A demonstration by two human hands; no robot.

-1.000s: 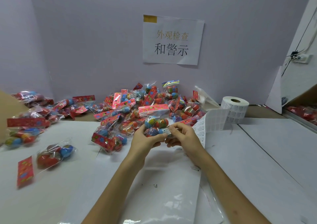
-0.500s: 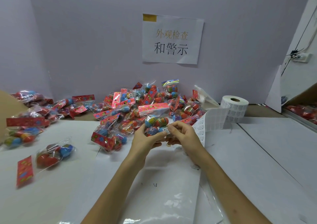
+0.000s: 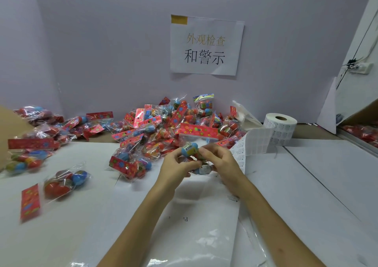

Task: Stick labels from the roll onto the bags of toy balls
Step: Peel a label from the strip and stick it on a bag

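Pinching from both sides, my left hand (image 3: 179,164) and right hand (image 3: 222,161) hold one bag of toy balls (image 3: 189,149) between them; the label roll (image 3: 280,128) stands beyond my right hand.

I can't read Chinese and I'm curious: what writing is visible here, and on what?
"外观检查": paper sign, top line.
"和警示": same sign, bottom line.
"P": glossy plastic sheet; the rest is illegible.
Print too small to read: label roll, its loose strip, held bag of toy balls.
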